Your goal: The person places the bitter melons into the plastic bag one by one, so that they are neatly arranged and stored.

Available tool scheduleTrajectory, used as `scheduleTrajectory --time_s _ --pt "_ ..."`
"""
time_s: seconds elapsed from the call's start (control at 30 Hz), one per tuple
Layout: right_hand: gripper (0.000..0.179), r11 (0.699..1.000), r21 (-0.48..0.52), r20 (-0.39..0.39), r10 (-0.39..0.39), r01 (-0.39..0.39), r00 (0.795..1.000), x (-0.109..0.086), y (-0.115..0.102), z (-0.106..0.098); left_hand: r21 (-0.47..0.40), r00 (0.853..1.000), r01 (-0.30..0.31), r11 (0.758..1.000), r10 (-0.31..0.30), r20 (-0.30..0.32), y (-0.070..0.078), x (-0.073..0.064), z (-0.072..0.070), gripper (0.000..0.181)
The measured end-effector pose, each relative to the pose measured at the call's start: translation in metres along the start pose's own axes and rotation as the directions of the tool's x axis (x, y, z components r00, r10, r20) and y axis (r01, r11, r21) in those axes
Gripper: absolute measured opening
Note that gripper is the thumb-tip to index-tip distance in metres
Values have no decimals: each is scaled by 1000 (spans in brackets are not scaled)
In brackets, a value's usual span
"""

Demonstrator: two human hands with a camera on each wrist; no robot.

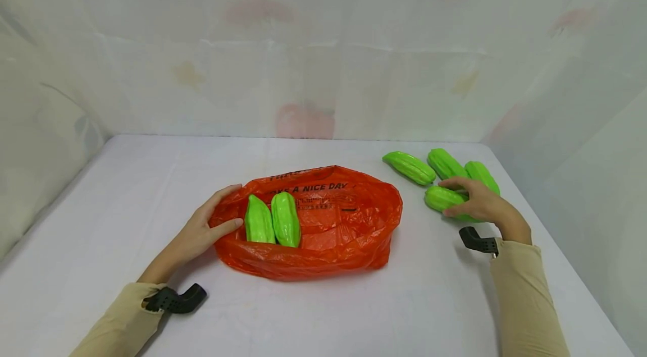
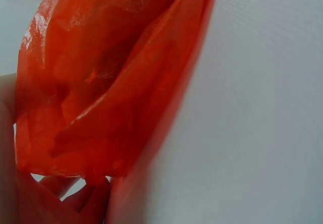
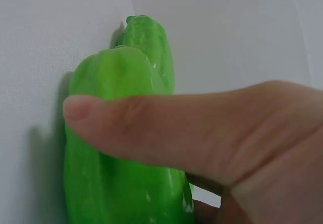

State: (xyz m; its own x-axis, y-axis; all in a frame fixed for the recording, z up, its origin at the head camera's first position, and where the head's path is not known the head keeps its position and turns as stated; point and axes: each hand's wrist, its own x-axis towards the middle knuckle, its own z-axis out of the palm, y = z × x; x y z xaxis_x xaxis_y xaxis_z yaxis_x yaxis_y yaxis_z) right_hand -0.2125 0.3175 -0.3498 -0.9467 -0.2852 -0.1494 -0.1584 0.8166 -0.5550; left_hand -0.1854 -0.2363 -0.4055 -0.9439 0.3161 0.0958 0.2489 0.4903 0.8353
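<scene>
A red plastic bag [image 1: 349, 233] with black print lies on the white table, its mouth spread wide. Two bright green, ridged bitter melons [image 1: 286, 219] rest side by side in the left part of the bag. My left hand [image 1: 201, 230] holds the bag's left rim, thumb over the front edge and fingers at the back edge. On the right, my right hand [image 1: 477, 200] grips another bitter melon [image 1: 440, 198], its thumb [image 3: 116, 113] lying across the ridged side. Part of that melon is hidden under the hand.
Just behind the right hand lie more bitter melons: one to the left [image 1: 408, 167], one in the middle [image 1: 447, 164] and one to the right [image 1: 482, 175]. A patterned curtain [image 1: 303, 65] closes off the table's back edge, and pale cloth hangs along both sides.
</scene>
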Motion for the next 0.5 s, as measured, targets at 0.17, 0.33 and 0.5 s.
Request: scheduleTrajectory --time_s 0.17,0.33,0.5 --pt "74 1000 4 17 14 -14 1000 0 -1 1 0 1000 -2 1000 2 3 2 0 -1 66" --pt "76 1000 2 24 31 -31 999 1 -1 1 -2 1000 -3 1000 3 3 3 -1 -1 66" --pt "78 999 -8 23 38 -38 999 2 -1 0 3 1000 -3 1000 3 3 3 -1 -1 66"
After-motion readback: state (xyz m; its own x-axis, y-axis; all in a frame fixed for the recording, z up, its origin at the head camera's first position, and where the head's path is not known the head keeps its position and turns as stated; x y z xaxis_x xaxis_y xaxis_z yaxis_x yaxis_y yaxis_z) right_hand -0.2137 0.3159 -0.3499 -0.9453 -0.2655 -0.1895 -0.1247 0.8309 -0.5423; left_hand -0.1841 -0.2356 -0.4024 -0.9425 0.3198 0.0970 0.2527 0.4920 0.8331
